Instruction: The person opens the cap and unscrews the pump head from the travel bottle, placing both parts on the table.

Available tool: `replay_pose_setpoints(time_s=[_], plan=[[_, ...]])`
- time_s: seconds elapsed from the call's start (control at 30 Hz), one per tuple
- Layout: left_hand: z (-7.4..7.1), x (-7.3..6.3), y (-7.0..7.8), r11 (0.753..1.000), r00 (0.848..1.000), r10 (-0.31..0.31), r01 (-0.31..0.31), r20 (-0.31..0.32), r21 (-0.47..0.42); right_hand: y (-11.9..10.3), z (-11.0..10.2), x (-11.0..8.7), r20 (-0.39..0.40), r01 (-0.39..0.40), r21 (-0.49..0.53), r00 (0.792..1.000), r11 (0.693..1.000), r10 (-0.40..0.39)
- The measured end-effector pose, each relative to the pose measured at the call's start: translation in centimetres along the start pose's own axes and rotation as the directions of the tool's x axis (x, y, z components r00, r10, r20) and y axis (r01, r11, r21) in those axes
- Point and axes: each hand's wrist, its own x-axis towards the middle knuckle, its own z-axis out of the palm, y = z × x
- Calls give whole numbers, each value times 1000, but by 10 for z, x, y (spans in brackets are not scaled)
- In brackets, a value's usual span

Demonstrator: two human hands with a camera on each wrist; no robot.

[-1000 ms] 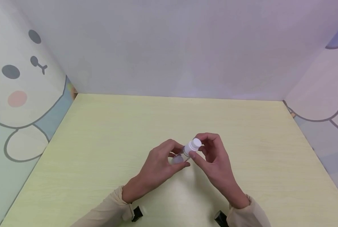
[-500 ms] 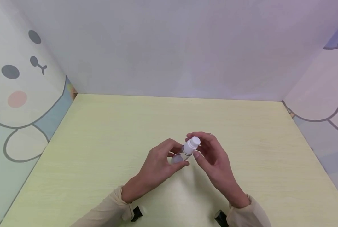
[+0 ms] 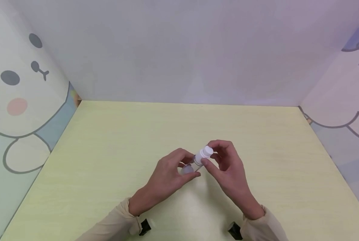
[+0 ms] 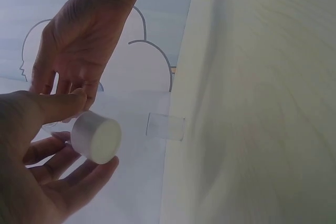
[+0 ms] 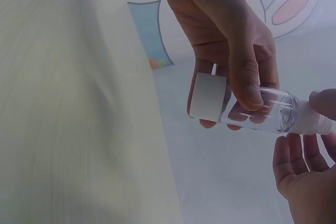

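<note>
With the bottle (image 3: 199,159) as the hub of our dial, we count from left to right in the head view: one left panel (image 3: 19,83) with cartoon figures near ten o'clock, one left sleeve (image 3: 110,221) at eight, one black piece (image 3: 144,227) after seven, one left hand (image 3: 166,171) before nine, one right hand (image 3: 230,171) past three, a second black piece (image 3: 235,231) at five, one right sleeve (image 3: 265,226) past four, and one right panel (image 3: 342,93) past two.

The frame's bottom edge cuts off both sleeves, and we cannot tell what the black pieces are; in the left wrist view a clear rectangle (image 4: 165,127) at three o'clock from the bottle's white base is also hard to make out.

The left hand grips the clear middle, thumb on one side and fingers on the other; the right hand, fingers bent, pinches the white neck — the bottle is held between both over the pale table (image 3: 122,134), tilted toward two o'clock
</note>
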Motion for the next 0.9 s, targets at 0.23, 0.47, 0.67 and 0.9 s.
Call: replay_pose_setpoints(time_s=[0.23, 0.47, 0.67, 0.9], plan=[[2, 1, -3, 1000, 1000, -2, 2, -5, -8, 2, -4, 2, 75, 78, 16, 994, 997, -79], [4, 2, -6, 1000, 1000, -10, 10, -4, -10, 6, -7, 2, 120, 124, 48, 984, 991, -129], [3, 2, -6, 1000, 1000, -11, 11, -9, -2, 4, -4, 0, 62, 71, 50, 995, 996, -74], [3, 1, -4, 1000, 1000, -8, 8, -1, 6, 3, 1, 0, 7, -40, 24, 999, 999, 40]])
